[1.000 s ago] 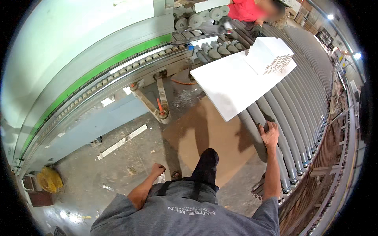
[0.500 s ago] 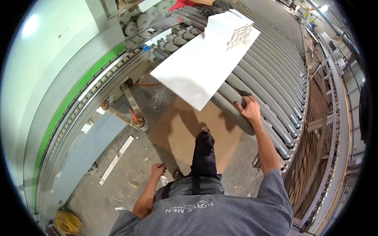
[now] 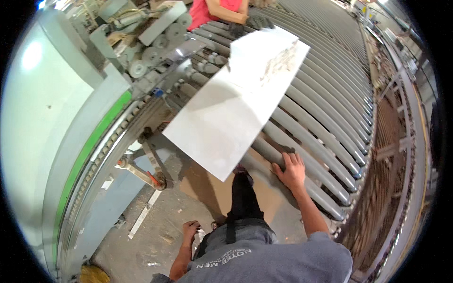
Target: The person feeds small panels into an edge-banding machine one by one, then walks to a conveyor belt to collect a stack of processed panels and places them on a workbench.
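Observation:
My right hand [image 3: 290,172] lies over a grey roller [image 3: 270,152] of the conveyor, its fingers spread and holding nothing. Low beside my thigh hangs my left hand [image 3: 190,228], fingers curled in, with nothing visible in them. Ahead of me a large white panel [image 3: 212,127] rests on the rollers at a slant, its near corner jutting out past them over the floor. On its far part sits a white block or stack [image 3: 252,54]; its right side looks rough and brownish, blurred by motion.
A co-worker's dark-gloved hand [image 3: 259,21] is at the far end of the white stack. At left runs a machine with a green strip [image 3: 89,151] and a belt arm [image 3: 153,162]. A brown sheet [image 3: 200,184] and a pale strip [image 3: 145,214] lie on the floor.
My view has shifted, so the panel and rollers appear lower and nearer. More of the co-worker's arms shows. My right hand stays on the rollers; my left still hangs low.

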`<move>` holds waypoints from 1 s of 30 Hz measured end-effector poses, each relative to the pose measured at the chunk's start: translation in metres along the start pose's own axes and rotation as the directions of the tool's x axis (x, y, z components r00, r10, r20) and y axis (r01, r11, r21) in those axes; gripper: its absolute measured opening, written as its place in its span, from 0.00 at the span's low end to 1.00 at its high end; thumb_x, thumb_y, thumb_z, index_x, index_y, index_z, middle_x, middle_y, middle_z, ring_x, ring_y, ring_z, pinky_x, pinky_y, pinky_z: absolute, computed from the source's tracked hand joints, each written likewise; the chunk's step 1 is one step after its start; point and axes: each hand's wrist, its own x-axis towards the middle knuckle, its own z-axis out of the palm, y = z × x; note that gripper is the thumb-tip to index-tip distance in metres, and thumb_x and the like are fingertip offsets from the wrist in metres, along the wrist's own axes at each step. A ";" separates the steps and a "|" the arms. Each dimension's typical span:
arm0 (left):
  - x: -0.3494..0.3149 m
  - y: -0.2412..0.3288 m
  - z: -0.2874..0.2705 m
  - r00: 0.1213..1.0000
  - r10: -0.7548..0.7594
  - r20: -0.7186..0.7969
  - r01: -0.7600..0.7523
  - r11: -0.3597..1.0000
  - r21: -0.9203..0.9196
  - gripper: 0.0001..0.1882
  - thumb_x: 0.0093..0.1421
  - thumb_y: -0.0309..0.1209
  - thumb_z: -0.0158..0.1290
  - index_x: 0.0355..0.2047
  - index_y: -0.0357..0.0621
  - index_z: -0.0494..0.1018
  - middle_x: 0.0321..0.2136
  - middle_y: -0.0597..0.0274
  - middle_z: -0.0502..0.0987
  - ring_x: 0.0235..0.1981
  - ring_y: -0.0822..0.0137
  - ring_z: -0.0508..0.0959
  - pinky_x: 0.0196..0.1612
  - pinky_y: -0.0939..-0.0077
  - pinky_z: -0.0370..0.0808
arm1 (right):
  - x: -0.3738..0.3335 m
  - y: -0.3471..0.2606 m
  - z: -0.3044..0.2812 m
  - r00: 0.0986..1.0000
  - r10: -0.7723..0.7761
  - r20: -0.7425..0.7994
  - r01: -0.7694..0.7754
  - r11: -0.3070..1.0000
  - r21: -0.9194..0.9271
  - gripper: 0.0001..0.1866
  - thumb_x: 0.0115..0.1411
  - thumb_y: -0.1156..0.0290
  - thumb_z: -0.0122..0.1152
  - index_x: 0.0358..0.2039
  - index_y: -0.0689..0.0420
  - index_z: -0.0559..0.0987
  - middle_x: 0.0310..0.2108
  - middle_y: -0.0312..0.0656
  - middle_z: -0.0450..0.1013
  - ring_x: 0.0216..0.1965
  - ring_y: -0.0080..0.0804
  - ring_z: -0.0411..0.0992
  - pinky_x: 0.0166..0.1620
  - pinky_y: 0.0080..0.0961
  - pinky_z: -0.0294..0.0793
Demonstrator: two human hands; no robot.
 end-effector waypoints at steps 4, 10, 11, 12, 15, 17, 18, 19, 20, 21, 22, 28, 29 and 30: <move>0.042 -0.003 -0.001 0.956 0.285 0.075 -0.287 0.958 0.024 0.13 0.57 0.33 0.57 0.35 0.34 0.81 0.24 0.61 0.79 0.23 0.69 0.76 0.26 0.73 0.73 | 0.007 -0.004 0.005 0.999 0.011 0.049 -0.014 0.998 0.059 0.25 0.53 0.59 0.69 0.46 0.62 0.75 0.38 0.48 0.72 0.43 0.49 0.69 0.48 0.44 0.71; 0.025 0.034 0.035 0.994 0.109 -0.007 -0.109 0.991 -0.081 0.14 0.57 0.33 0.55 0.36 0.34 0.80 0.24 0.62 0.80 0.22 0.70 0.77 0.23 0.74 0.72 | -0.001 0.006 0.004 1.000 0.020 0.020 -0.021 1.000 0.006 0.26 0.53 0.59 0.70 0.47 0.63 0.77 0.40 0.50 0.73 0.45 0.50 0.70 0.48 0.44 0.71; 0.023 0.028 0.031 0.994 0.104 -0.025 -0.106 0.991 -0.085 0.14 0.57 0.33 0.55 0.36 0.34 0.80 0.24 0.62 0.80 0.22 0.70 0.77 0.23 0.74 0.72 | 0.001 0.003 0.004 1.000 0.008 0.026 -0.009 1.000 0.020 0.26 0.53 0.59 0.70 0.47 0.63 0.77 0.40 0.50 0.73 0.45 0.50 0.70 0.48 0.44 0.71; 0.025 0.025 0.027 0.987 0.163 0.005 -0.163 0.986 -0.020 0.13 0.56 0.33 0.55 0.35 0.34 0.81 0.23 0.61 0.80 0.22 0.70 0.77 0.23 0.74 0.72 | 0.006 -0.001 0.005 1.000 0.019 0.017 -0.019 0.999 0.026 0.26 0.52 0.59 0.70 0.47 0.63 0.77 0.40 0.50 0.73 0.45 0.50 0.70 0.48 0.45 0.71; 0.021 0.016 0.019 0.984 0.177 0.016 -0.178 0.981 0.071 0.12 0.55 0.32 0.57 0.33 0.35 0.82 0.22 0.60 0.80 0.22 0.70 0.78 0.24 0.74 0.73 | 0.004 0.001 0.008 1.000 0.001 -0.003 -0.001 1.000 0.023 0.26 0.53 0.59 0.69 0.47 0.63 0.76 0.39 0.50 0.73 0.44 0.51 0.70 0.47 0.45 0.72; 0.019 0.010 0.009 0.989 0.151 0.001 -0.151 0.987 0.054 0.13 0.55 0.31 0.58 0.35 0.34 0.81 0.23 0.60 0.80 0.22 0.70 0.78 0.23 0.74 0.73 | 0.001 0.003 0.010 0.998 -0.043 -0.055 0.043 0.999 -0.001 0.25 0.53 0.59 0.68 0.47 0.62 0.76 0.38 0.50 0.72 0.44 0.52 0.70 0.46 0.45 0.72; 0.020 0.008 0.006 0.989 0.150 -0.003 -0.150 0.988 0.047 0.13 0.55 0.31 0.58 0.35 0.34 0.81 0.23 0.60 0.80 0.22 0.70 0.78 0.23 0.74 0.73 | 0.001 0.004 0.008 0.997 -0.051 -0.054 0.051 0.999 0.000 0.25 0.53 0.59 0.68 0.47 0.62 0.76 0.38 0.50 0.72 0.44 0.52 0.70 0.46 0.45 0.72; 0.019 0.004 0.002 0.990 0.140 -0.006 -0.140 0.990 0.013 0.13 0.54 0.31 0.58 0.36 0.34 0.81 0.24 0.60 0.80 0.22 0.71 0.78 0.23 0.75 0.73 | 0.000 0.002 0.007 0.999 -0.029 -0.039 0.029 1.000 -0.004 0.25 0.54 0.58 0.67 0.47 0.62 0.76 0.38 0.50 0.72 0.44 0.52 0.70 0.46 0.46 0.72; 0.019 -0.001 -0.002 0.991 0.131 -0.008 -0.131 0.991 -0.022 0.14 0.54 0.31 0.58 0.37 0.34 0.81 0.24 0.60 0.81 0.22 0.71 0.78 0.23 0.75 0.73 | 0.000 0.001 0.007 1.000 -0.008 -0.024 0.007 1.000 -0.009 0.25 0.55 0.58 0.67 0.47 0.62 0.76 0.38 0.50 0.72 0.44 0.52 0.69 0.47 0.46 0.72; 0.019 -0.004 -0.005 0.992 0.126 -0.017 -0.126 0.992 -0.029 0.14 0.54 0.31 0.58 0.37 0.34 0.81 0.24 0.60 0.81 0.22 0.71 0.78 0.23 0.75 0.73 | 0.000 0.000 0.007 1.000 -0.019 -0.019 0.019 1.000 -0.003 0.25 0.55 0.58 0.67 0.47 0.62 0.76 0.38 0.50 0.72 0.44 0.52 0.69 0.47 0.46 0.72; 0.020 -0.005 -0.006 0.992 0.122 -0.025 -0.123 0.992 -0.037 0.14 0.54 0.32 0.58 0.38 0.35 0.81 0.25 0.60 0.81 0.22 0.71 0.78 0.23 0.75 0.73 | -0.001 0.000 0.007 1.000 -0.009 -0.021 0.009 1.000 0.002 0.24 0.55 0.58 0.67 0.46 0.62 0.76 0.38 0.50 0.72 0.44 0.52 0.69 0.47 0.46 0.72; 0.015 -0.002 -0.002 0.992 0.128 -0.018 -0.129 0.990 -0.052 0.14 0.55 0.32 0.58 0.39 0.35 0.81 0.25 0.61 0.81 0.22 0.72 0.78 0.22 0.77 0.72 | 0.000 0.000 0.008 1.000 -0.013 -0.023 0.014 1.000 0.010 0.23 0.56 0.58 0.66 0.46 0.62 0.76 0.38 0.50 0.72 0.45 0.52 0.69 0.46 0.46 0.71; 0.015 -0.001 0.001 0.991 0.136 -0.004 -0.136 0.988 -0.072 0.14 0.55 0.32 0.57 0.39 0.35 0.81 0.25 0.61 0.81 0.23 0.73 0.78 0.22 0.77 0.72 | 0.000 0.001 0.008 1.000 -0.006 -0.004 0.006 1.000 0.012 0.23 0.56 0.58 0.66 0.46 0.62 0.76 0.38 0.50 0.72 0.44 0.51 0.69 0.45 0.46 0.71; 0.014 0.002 0.002 0.991 0.134 -0.006 -0.134 0.988 -0.072 0.14 0.55 0.32 0.57 0.39 0.35 0.81 0.25 0.61 0.81 0.23 0.73 0.78 0.22 0.77 0.72 | 0.001 0.001 0.008 1.000 -0.007 -0.001 0.007 1.000 0.013 0.23 0.56 0.58 0.66 0.46 0.62 0.76 0.38 0.50 0.72 0.44 0.51 0.69 0.45 0.46 0.71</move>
